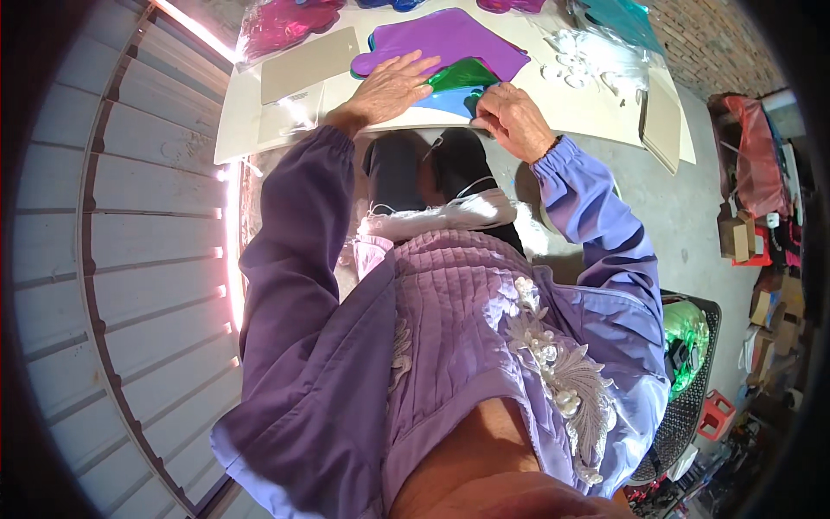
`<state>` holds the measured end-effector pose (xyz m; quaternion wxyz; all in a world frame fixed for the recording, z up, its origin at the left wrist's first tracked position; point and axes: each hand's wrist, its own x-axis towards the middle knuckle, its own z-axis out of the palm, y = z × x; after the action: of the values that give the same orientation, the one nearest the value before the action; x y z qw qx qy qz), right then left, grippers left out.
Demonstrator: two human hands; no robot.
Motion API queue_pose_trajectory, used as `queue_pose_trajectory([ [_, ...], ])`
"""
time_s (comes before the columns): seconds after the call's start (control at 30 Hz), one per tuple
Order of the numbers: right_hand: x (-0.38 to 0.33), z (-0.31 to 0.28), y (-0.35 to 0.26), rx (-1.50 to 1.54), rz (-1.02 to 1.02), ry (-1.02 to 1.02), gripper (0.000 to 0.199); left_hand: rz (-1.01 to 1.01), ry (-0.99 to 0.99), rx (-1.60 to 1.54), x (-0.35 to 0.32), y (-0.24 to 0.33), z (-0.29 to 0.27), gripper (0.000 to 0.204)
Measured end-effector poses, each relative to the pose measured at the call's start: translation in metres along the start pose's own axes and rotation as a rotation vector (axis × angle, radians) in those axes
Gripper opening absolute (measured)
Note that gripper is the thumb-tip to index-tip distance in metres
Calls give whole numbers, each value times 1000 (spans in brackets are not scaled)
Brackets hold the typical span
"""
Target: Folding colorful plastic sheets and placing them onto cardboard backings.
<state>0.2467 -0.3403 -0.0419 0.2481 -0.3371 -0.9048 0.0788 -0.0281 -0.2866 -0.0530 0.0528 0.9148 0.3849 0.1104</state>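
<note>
A stack of flat, shiny foil pieces that look like uninflated foil balloons lies at the table's near edge. The purple foil balloon (450,41) is on top, its near side folded back over a green foil balloon (467,74) and a blue foil balloon (448,103). My left hand (389,90) lies flat on the stack's left part, fingers stretched toward the right. At the near right corner, my right hand (513,116) has its fingers closed in a pinch on the blue foil's edge; the fingertips are partly hidden.
On the white table (251,130) are a grey-beige flat box (309,65), bagged pink foil (290,26), clear plastic (596,60) and a beige board (660,128). A white string skein (441,216) lies across my lap. A black basket (692,394) stands at right.
</note>
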Motion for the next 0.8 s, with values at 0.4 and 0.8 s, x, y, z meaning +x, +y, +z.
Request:
queue_pose_trajectory([
  [0.4, 53, -11, 1, -12, -72, 117, 22, -1, -3, -11, 13, -35, -31, 47],
  [0.8, 77, -33, 56, 68, -83, 54, 31, -4, -16, 74, 51, -54, -23, 46],
])
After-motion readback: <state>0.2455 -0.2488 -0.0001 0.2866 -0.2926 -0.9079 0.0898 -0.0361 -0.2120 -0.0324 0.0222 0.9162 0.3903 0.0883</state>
